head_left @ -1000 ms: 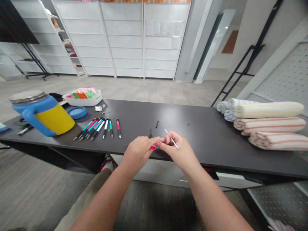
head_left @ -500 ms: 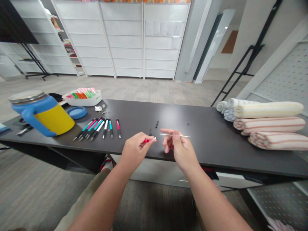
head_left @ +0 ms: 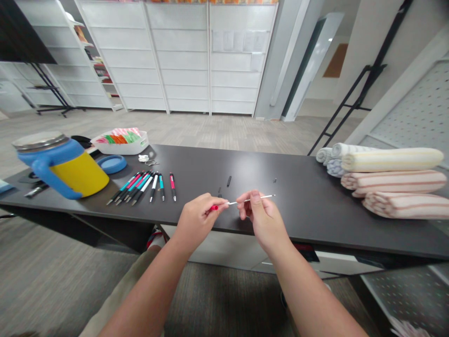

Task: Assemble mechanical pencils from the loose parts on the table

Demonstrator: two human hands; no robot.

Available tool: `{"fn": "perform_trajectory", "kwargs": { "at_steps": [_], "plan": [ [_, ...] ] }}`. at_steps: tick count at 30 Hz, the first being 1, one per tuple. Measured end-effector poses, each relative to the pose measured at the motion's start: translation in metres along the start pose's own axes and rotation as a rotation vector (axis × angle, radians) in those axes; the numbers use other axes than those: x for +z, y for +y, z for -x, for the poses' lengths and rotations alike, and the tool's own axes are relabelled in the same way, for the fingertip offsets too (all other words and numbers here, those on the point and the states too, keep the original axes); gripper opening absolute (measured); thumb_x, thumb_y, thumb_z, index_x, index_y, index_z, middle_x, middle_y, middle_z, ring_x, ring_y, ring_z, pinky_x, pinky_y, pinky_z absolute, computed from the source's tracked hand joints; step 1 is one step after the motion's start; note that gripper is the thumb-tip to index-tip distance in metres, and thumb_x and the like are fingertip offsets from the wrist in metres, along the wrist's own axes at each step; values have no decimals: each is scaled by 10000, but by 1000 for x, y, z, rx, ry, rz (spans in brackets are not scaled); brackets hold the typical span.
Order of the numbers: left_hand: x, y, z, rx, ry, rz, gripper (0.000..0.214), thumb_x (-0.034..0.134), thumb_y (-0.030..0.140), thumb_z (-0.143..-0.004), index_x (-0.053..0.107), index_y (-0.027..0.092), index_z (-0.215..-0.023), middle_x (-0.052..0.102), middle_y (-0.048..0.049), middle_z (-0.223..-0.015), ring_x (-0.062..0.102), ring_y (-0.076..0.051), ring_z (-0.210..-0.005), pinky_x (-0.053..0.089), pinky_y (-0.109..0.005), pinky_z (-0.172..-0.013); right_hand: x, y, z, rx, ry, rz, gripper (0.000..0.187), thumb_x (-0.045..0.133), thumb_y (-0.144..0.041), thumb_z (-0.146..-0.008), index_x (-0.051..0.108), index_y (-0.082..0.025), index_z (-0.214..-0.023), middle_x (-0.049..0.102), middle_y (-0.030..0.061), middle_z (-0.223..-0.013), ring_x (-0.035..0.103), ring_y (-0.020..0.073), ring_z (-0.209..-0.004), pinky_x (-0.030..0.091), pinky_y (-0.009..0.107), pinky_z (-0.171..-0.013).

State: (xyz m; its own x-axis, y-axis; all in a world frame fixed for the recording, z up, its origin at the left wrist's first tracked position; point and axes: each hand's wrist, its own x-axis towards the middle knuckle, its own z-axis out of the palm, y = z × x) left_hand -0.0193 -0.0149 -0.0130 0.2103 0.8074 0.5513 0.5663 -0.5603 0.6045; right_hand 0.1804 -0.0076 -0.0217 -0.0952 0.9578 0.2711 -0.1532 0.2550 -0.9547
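Over the table's near edge, my left hand (head_left: 199,214) is closed on a red pen barrel (head_left: 214,207), with a small white piece at its fingertips. My right hand (head_left: 264,215) pinches a thin white pen refill (head_left: 267,196) between thumb and fingers. The refill's left end meets the white piece at my left fingertips; its dark tip points right. Just beyond the hands lie a black pen grip (head_left: 229,181) and a small dark spring-like part (head_left: 220,190). Farther right sits a tiny dark piece (head_left: 274,180).
Several pens (head_left: 140,187) lie in a row to the left. Behind them are a blue lid (head_left: 112,164), a white basket (head_left: 121,147) of colourful packets and a blue-yellow mug (head_left: 84,173). Rolled striped towels (head_left: 396,180) are stacked on the right of the dark table (head_left: 315,206).
My right hand has brought the refill left and tilted it, so its left end now touches the white piece at my left fingertips. The right fingers have curled in more.
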Motion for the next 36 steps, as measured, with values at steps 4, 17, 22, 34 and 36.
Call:
{"fn": "perform_trajectory", "kwargs": {
  "at_steps": [4,17,22,34,36],
  "plan": [
    [-1,1,0,-1,-9,7,139,685,306,-1009,811,250,-1022,645,21,-742,546,-98,-642,384,-229,-632,-1,3,-1,13,4,-44,476,473,-597,-1070,713,-203,-954,663,29,-807,577,143,-643,455,286,-641],
    [-3,4,-2,16,-56,-32,158,670,314,-1016,810,243,-1000,617,19,-707,546,-109,-638,379,-241,-628,4,-6,-1,8,-70,104,497,467,-626,-1057,692,-193,-961,676,29,-815,579,139,-633,458,280,-617],
    [-2,3,-1,2,-45,-21,172,651,303,-1023,801,234,-977,673,4,-760,573,-116,-659,402,-244,-641,3,-8,-2,69,-71,182,420,550,-590,-1027,683,-193,-1003,694,20,-764,613,150,-632,470,273,-612],
    [2,1,-2,-32,-53,-73,91,726,298,-972,770,219,-987,731,-3,-852,641,-135,-739,460,-244,-701,7,-10,-2,101,-60,340,347,668,-529,-956,726,-187,-957,682,21,-740,602,167,-650,450,281,-598],
    [3,2,-2,-38,-44,-57,137,748,314,-954,740,214,-1048,752,-13,-937,659,-144,-782,480,-243,-711,7,-14,1,57,12,375,347,646,-534,-976,714,-195,-948,678,20,-740,599,165,-637,446,282,-592]
  ]
}}
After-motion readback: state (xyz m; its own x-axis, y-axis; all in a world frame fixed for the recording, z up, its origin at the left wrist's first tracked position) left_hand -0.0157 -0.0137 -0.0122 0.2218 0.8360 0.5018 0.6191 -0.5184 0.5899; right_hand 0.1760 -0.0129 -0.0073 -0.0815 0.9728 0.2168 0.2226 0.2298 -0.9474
